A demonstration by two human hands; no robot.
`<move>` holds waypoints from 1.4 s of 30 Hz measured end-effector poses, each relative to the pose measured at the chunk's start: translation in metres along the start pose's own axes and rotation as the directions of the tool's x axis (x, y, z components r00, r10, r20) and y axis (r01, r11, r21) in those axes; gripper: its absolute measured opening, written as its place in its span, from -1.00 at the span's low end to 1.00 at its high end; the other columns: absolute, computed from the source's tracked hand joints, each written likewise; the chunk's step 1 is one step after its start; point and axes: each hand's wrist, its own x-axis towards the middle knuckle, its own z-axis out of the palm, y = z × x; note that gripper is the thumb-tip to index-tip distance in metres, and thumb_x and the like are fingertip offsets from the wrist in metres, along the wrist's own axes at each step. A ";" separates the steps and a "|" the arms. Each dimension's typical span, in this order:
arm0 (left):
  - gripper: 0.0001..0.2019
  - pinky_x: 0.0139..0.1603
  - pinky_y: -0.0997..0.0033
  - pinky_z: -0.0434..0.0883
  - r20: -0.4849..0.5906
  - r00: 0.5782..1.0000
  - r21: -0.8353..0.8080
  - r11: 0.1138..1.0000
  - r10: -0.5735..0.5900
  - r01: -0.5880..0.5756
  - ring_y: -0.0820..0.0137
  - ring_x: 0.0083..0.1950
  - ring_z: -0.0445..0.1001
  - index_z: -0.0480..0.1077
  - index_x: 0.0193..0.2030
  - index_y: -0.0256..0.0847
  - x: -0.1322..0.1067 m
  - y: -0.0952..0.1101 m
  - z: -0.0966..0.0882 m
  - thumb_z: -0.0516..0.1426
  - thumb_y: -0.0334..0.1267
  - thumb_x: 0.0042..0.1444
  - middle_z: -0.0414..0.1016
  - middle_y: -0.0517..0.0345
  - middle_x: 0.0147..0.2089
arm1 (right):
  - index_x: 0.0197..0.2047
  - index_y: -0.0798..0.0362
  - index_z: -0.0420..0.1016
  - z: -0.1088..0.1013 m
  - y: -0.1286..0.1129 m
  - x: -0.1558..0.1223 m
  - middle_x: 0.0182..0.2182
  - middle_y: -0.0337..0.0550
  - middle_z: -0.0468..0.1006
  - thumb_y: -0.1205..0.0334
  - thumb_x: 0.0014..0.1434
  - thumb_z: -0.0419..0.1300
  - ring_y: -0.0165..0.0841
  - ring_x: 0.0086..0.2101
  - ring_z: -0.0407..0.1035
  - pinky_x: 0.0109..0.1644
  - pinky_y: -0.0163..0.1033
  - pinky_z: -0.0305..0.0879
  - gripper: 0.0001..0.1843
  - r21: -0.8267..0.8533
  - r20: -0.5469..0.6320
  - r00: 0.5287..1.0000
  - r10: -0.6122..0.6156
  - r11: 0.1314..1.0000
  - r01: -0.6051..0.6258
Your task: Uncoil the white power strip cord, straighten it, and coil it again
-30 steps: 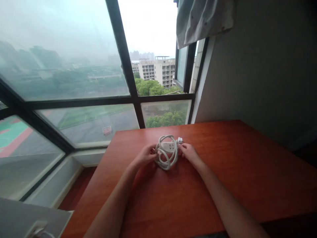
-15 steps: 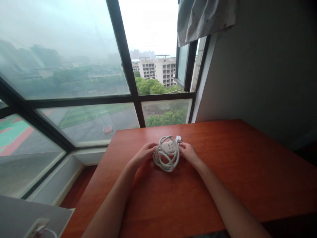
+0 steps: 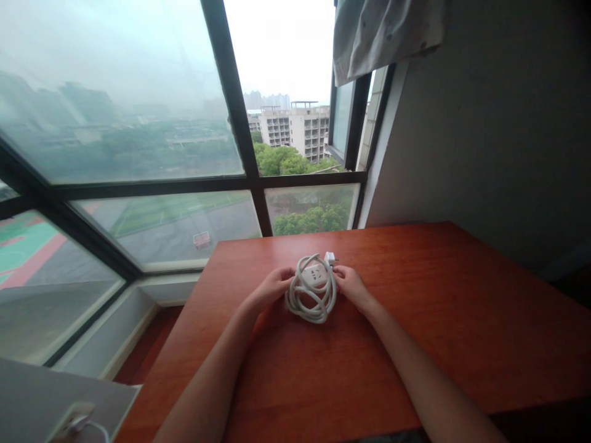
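Note:
A white power strip (image 3: 316, 274) sits in the middle of the table, its socket face turned up towards me. Its white cord (image 3: 316, 320) is looped loosely around and over it, and the plug (image 3: 329, 258) sticks up at the far right of the coil. My left hand (image 3: 276, 284) grips the left side of the bundle, thumb on the near side, fingertips partly hidden behind the cord. On the opposite side my right hand (image 3: 349, 283) pinches the right end, just below the plug.
The reddish-brown wooden table (image 3: 462, 320) stretches widest to the right. Dark-framed windows (image 3: 152, 187) stand beyond its far and left edges. A curtain (image 3: 388, 40) hangs at upper right. A wall outlet (image 3: 76, 421) with a plugged-in white cable is at lower left.
The power strip and its coil have turned and tilted slightly between my hands. The plug has shifted a little left, and the coil's lower loops lean slightly right. Both hands keep their places.

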 end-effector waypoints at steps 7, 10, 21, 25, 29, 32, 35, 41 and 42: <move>-0.59 -0.44 0.52 0.32 -0.088 0.996 0.041 0.999 0.023 -0.020 0.42 -0.41 0.45 0.44 -0.24 -0.34 0.000 -0.001 -0.001 0.31 -0.01 -0.04 0.52 0.08 -0.35 | -0.36 0.12 0.49 0.001 -0.017 -0.005 -0.55 -0.20 0.52 -0.11 -0.08 0.25 -0.40 -0.57 0.31 -0.57 -0.36 0.09 -0.58 0.054 -0.029 0.999 0.031 0.998 -0.030; -0.63 -0.39 0.51 0.35 -0.073 0.997 0.014 1.000 -0.012 0.013 0.41 -0.37 0.46 0.43 -0.25 -0.34 -0.006 0.005 -0.008 0.30 -0.05 -0.03 0.51 0.07 -0.31 | -0.43 0.10 0.44 0.002 -0.024 -0.008 -0.61 -0.25 0.46 -0.15 -0.11 0.27 -0.44 -0.61 0.25 -0.59 -0.37 0.03 -0.56 0.104 -0.055 0.997 0.054 0.993 -0.048; -0.65 -0.39 0.52 0.31 -0.140 0.971 -0.004 0.980 -0.195 0.197 0.49 -0.42 0.41 0.36 -0.34 -0.30 -0.022 0.025 -0.035 0.33 -0.09 -0.13 0.47 0.14 -0.39 | -0.46 0.09 0.41 0.001 -0.034 -0.013 -0.61 -0.21 0.48 -0.06 -0.11 0.29 -0.48 -0.63 0.21 -0.59 -0.37 0.01 -0.63 0.163 -0.111 0.986 0.123 0.981 -0.104; -0.59 -0.47 0.54 0.20 -0.204 0.949 0.164 0.947 -0.240 0.275 0.48 -0.47 0.39 0.36 -0.37 -0.30 -0.025 0.028 -0.040 0.30 0.02 -0.15 0.45 0.17 -0.48 | -0.42 0.10 0.43 0.001 -0.037 -0.013 -0.56 -0.17 0.52 -0.11 -0.13 0.29 -0.42 -0.58 0.30 -0.56 -0.35 0.07 -0.59 0.171 -0.116 0.989 0.090 0.983 -0.069; -0.55 -0.53 0.53 0.15 -0.206 0.940 0.216 0.924 -0.272 0.315 0.47 -0.50 0.38 0.38 -0.39 -0.31 -0.025 0.025 -0.044 0.29 0.09 -0.18 0.49 0.11 -0.46 | -0.40 0.10 0.42 0.001 -0.036 -0.014 -0.55 -0.17 0.51 -0.16 -0.13 0.29 -0.41 -0.57 0.31 -0.54 -0.34 0.10 -0.54 0.176 -0.099 0.992 0.072 0.983 -0.054; -0.53 -0.55 0.53 0.12 -0.213 0.934 0.238 0.912 -0.288 0.335 0.47 -0.51 0.38 0.38 -0.40 -0.32 -0.023 0.020 -0.046 0.28 0.11 -0.20 0.51 0.08 -0.43 | -0.39 0.10 0.42 0.001 -0.035 -0.013 -0.56 -0.19 0.50 -0.17 -0.13 0.30 -0.40 -0.57 0.31 -0.53 -0.34 0.11 -0.53 0.178 -0.096 0.993 0.064 0.983 -0.046; -0.53 -0.56 0.53 0.10 -0.218 0.932 0.252 0.906 -0.288 0.339 0.46 -0.52 0.37 0.38 -0.40 -0.31 -0.023 0.017 -0.047 0.27 0.13 -0.17 0.48 0.11 -0.47 | -0.38 0.11 0.43 0.001 -0.035 -0.013 -0.56 -0.20 0.50 -0.16 -0.14 0.31 -0.41 -0.57 0.31 -0.53 -0.34 0.11 -0.52 0.190 -0.094 0.993 0.067 0.981 -0.048; -0.55 -0.54 0.50 0.14 -0.203 0.936 0.290 0.895 -0.289 0.339 0.44 -0.55 0.36 0.37 -0.43 -0.29 -0.022 0.014 -0.049 0.24 0.14 -0.14 0.42 0.18 -0.55 | -0.38 0.11 0.44 0.001 -0.037 -0.014 -0.56 -0.19 0.51 -0.16 -0.14 0.31 -0.40 -0.57 0.32 -0.55 -0.35 0.10 -0.52 0.190 -0.089 0.992 0.084 0.980 -0.066; -0.56 -0.54 0.50 0.14 -0.204 0.935 0.300 0.891 -0.289 0.341 0.44 -0.54 0.36 0.37 -0.43 -0.29 -0.022 0.014 -0.050 0.24 0.13 -0.14 0.42 0.17 -0.54 | -0.37 0.11 0.44 0.000 -0.037 -0.014 -0.56 -0.19 0.51 -0.15 -0.14 0.31 -0.41 -0.57 0.32 -0.55 -0.35 0.10 -0.52 0.187 -0.090 0.992 0.086 0.980 -0.068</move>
